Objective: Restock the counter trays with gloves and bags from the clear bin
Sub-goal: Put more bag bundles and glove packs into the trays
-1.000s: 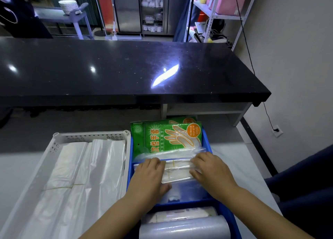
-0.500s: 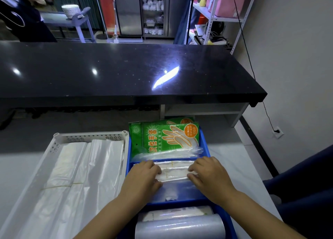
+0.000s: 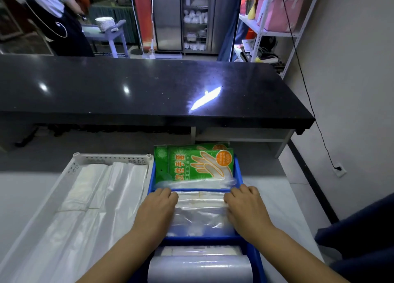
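A blue divided tray (image 3: pixel 238 171) sits on the counter in front of me. Its far compartment holds green packs of disposable gloves (image 3: pixel 193 164). In the middle compartment lies a clear bundle of plastic bags (image 3: pixel 200 210) tied with a rubber band. My left hand (image 3: pixel 156 210) presses down on the bundle's left end and my right hand (image 3: pixel 247 208) on its right end, palms down, fingers curled at the edges. The near compartment holds a roll of clear film (image 3: pixel 200 269) and a flat pack. The clear bin is not in view.
A white perforated tray (image 3: pixel 110 159) full of white plastic bags (image 3: pixel 85 208) lies left of the blue tray. A raised black countertop (image 3: pixel 138 86) runs across behind. A person in an apron stands far left. Metal shelving and a wall are on the right.
Both hands have slid apart along the clear bag bundle toward its ends, flattening it into the middle compartment. The view has tilted slightly upward.
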Demonstrator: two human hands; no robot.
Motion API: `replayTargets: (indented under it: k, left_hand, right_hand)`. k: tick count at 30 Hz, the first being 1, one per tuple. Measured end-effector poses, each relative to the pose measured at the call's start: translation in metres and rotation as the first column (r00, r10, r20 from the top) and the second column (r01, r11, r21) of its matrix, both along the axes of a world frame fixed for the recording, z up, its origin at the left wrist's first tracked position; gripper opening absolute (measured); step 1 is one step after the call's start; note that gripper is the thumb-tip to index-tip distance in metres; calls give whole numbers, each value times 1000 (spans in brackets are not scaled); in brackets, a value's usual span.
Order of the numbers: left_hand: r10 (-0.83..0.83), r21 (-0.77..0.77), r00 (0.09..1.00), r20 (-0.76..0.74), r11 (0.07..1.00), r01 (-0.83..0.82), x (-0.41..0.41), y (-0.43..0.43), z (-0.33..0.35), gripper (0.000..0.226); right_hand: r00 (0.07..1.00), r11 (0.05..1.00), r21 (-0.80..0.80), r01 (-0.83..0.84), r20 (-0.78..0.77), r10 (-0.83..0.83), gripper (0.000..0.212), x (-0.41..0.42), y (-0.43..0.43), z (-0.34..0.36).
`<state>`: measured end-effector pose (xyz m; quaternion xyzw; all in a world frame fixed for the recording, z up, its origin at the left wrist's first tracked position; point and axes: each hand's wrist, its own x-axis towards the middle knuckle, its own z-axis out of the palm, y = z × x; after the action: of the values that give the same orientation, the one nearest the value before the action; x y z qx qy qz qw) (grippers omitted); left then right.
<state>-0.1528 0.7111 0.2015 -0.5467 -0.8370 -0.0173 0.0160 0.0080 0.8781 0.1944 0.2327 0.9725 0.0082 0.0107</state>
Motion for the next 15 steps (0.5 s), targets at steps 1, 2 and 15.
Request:
replayTargets:
  k: [1,2,15]
  left_hand:
    - [10,22,996,85,1000,-12,3,-2,-3,30]
    - [50,20,985,165,998,-54,7,-3,-6,20]
    - [162,48,978,132,984,-170,1,2,5,23]
  right_hand:
    - [998,1000,2,-20,-59,20,21,2,-1,2]
    - [995,999,-2,-44,-93,44,24,2,-4,3]
    - [892,990,-84,-117,-448,67,14,-32,34,17]
